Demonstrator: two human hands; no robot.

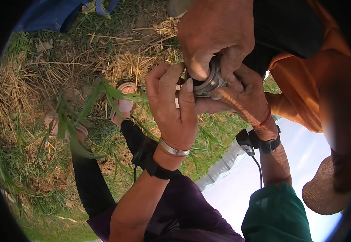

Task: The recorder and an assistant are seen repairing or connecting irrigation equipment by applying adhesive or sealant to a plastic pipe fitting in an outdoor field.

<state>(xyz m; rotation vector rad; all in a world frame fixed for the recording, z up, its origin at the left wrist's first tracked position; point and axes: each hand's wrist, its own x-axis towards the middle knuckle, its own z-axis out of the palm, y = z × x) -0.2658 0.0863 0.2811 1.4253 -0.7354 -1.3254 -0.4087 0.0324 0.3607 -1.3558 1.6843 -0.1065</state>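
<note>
A round grey metal part (211,82) with ridged rings and a dark opening is held between my hands. My left hand (171,107), with a silver bracelet above the wrist, closes its fingers and thumb on the left side of the part. My right hand (246,94), with a red cord at the wrist, grips it from the right. Another person's hand (218,36) comes down from above. Its fingers reach into the opening and onto the rim, hiding part of the piece. Black bands with small devices and cables sit on both my wrists.
Dry straw (62,72) and green grass lie below, with long green leaves (89,105) rising at the left. Pink sandals (125,90) on feet with black trouser legs are at the left. Blue cloth (48,16) lies at the upper left. Orange cloth (304,88) hangs at the right.
</note>
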